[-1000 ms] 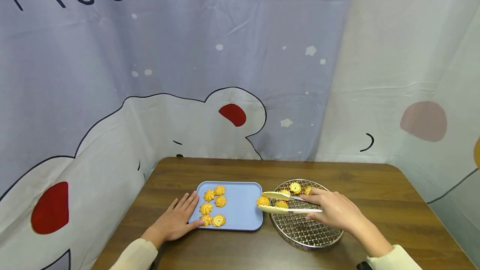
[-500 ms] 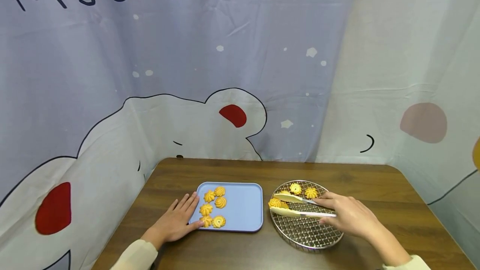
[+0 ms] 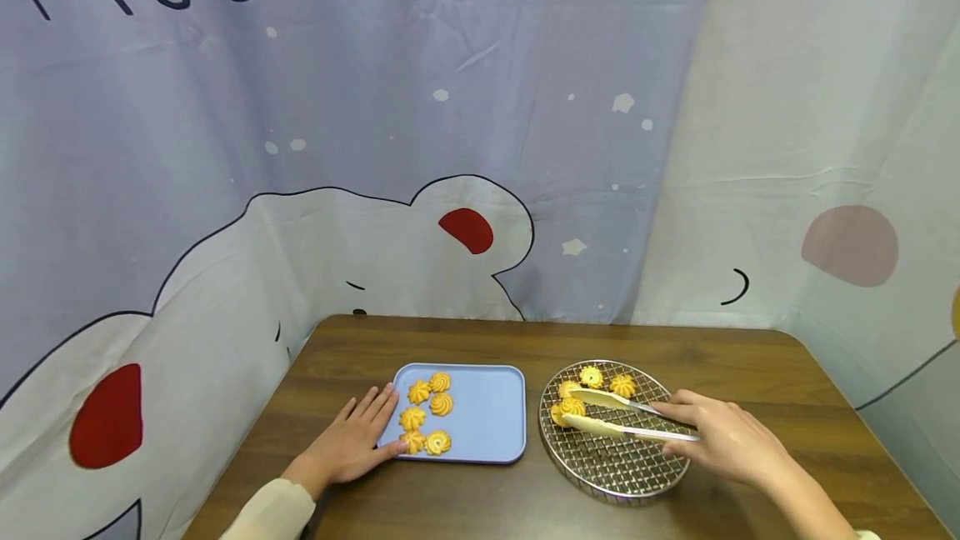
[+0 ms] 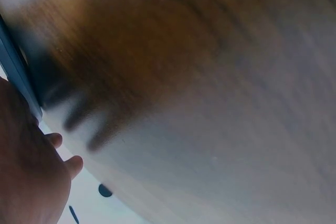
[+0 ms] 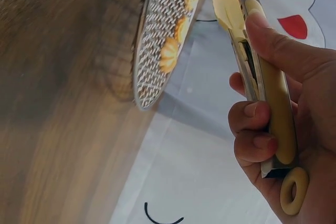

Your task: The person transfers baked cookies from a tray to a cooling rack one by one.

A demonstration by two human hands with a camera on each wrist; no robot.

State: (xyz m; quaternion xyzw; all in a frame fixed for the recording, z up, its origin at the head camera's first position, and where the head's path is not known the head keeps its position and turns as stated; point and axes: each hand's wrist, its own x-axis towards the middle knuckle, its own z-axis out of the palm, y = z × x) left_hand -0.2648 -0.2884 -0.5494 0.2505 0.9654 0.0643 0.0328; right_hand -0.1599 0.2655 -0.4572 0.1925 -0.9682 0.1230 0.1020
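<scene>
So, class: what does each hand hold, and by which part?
The right hand grips the tongs by their handle end. The left hand holds nothing; it rests flat against the blue tray.

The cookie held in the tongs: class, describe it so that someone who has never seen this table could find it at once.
On the brown wooden table, find the round wire rack to the right of the blue tray. The cookie sits over the rack's left edge. Alone among the rack's swirled yellow cookies, it is pinched between the cream tongs held by the right hand.

Soft, even room light with faint shadows; the head view is sharp, while both wrist views blur the table (image 4: 210, 77) badly.
</scene>
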